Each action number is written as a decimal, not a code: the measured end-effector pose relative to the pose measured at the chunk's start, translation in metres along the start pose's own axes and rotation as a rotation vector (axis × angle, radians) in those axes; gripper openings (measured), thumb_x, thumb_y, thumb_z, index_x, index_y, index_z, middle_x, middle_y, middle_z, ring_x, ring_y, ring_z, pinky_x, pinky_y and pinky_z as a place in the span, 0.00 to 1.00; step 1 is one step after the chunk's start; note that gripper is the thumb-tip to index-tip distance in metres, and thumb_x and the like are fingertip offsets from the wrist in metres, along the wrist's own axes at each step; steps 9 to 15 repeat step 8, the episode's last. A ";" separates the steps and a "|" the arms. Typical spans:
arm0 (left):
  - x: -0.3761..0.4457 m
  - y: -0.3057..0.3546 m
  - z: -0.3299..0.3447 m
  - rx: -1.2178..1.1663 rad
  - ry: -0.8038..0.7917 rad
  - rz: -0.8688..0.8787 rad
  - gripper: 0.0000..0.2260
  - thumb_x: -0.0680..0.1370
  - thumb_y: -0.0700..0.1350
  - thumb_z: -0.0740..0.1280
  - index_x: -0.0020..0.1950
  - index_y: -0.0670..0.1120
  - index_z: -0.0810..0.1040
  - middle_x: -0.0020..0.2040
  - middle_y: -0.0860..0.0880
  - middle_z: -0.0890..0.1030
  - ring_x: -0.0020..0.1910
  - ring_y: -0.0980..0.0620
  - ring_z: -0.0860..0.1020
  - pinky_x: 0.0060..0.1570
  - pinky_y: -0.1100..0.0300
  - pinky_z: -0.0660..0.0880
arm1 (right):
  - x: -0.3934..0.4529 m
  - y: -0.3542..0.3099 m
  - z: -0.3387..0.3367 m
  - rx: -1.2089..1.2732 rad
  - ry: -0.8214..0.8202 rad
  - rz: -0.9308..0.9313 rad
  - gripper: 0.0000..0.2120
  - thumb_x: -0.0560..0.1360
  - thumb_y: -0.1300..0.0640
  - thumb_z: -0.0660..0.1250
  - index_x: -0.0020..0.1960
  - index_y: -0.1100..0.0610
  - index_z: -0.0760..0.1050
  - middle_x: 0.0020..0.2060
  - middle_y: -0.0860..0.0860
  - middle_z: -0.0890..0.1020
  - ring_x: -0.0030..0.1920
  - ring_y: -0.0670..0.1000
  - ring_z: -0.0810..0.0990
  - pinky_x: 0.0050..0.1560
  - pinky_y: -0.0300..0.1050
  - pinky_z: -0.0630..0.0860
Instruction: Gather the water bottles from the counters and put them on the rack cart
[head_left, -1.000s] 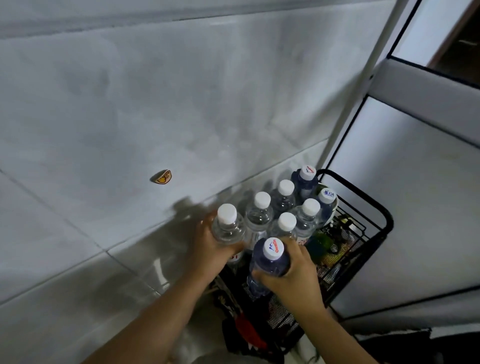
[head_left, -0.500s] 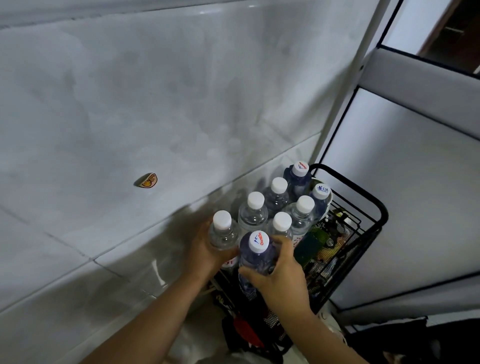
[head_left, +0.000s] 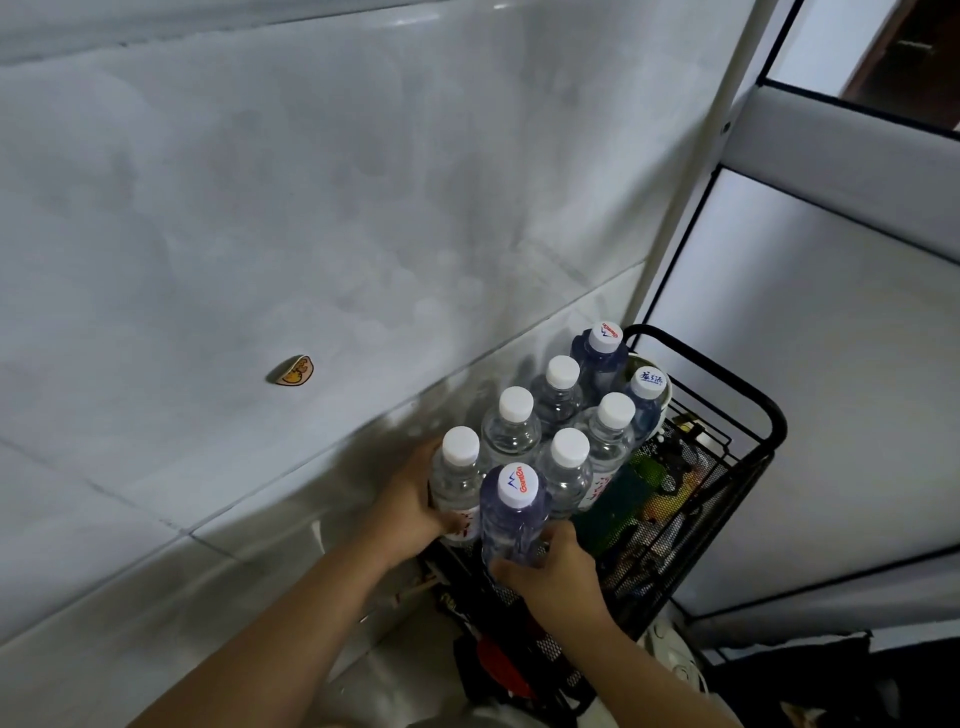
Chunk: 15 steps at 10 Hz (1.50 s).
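Small yellow peeling sticker on shiny white tiled wall. White pole beside grey panel.

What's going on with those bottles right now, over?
Left hand grips clear bottle. Right hand grips blue-tinted bottle, both standing on black rack cart. Eight bottles packed tight there; nothing in the way.

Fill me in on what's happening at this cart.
A person is loading water bottles onto the top of a black mesh rack cart beside a tiled wall. The left hand grips a clear bottle with a plain white cap; the right hand holds a bluish bottle with a logo cap. Six more bottles stand upright behind them.
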<state>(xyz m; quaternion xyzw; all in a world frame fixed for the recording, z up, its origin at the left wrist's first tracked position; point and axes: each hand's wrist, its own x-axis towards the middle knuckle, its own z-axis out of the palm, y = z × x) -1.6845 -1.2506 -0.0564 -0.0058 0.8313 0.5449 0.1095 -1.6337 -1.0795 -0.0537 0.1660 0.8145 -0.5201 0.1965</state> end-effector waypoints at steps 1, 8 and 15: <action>0.001 0.002 -0.001 -0.024 0.010 -0.022 0.30 0.56 0.45 0.75 0.54 0.60 0.70 0.53 0.60 0.78 0.55 0.55 0.77 0.57 0.58 0.73 | 0.003 -0.001 0.004 0.032 0.001 -0.016 0.21 0.66 0.58 0.74 0.53 0.55 0.65 0.39 0.43 0.74 0.37 0.38 0.73 0.32 0.28 0.71; -0.037 0.018 -0.012 0.181 0.215 -0.033 0.24 0.68 0.45 0.74 0.63 0.52 0.73 0.56 0.55 0.80 0.55 0.56 0.78 0.55 0.61 0.72 | -0.020 -0.015 -0.073 -0.121 -0.079 -0.047 0.14 0.65 0.53 0.75 0.47 0.54 0.74 0.42 0.50 0.80 0.40 0.45 0.77 0.38 0.36 0.74; -0.037 0.018 -0.012 0.181 0.215 -0.033 0.24 0.68 0.45 0.74 0.63 0.52 0.73 0.56 0.55 0.80 0.55 0.56 0.78 0.55 0.61 0.72 | -0.020 -0.015 -0.073 -0.121 -0.079 -0.047 0.14 0.65 0.53 0.75 0.47 0.54 0.74 0.42 0.50 0.80 0.40 0.45 0.77 0.38 0.36 0.74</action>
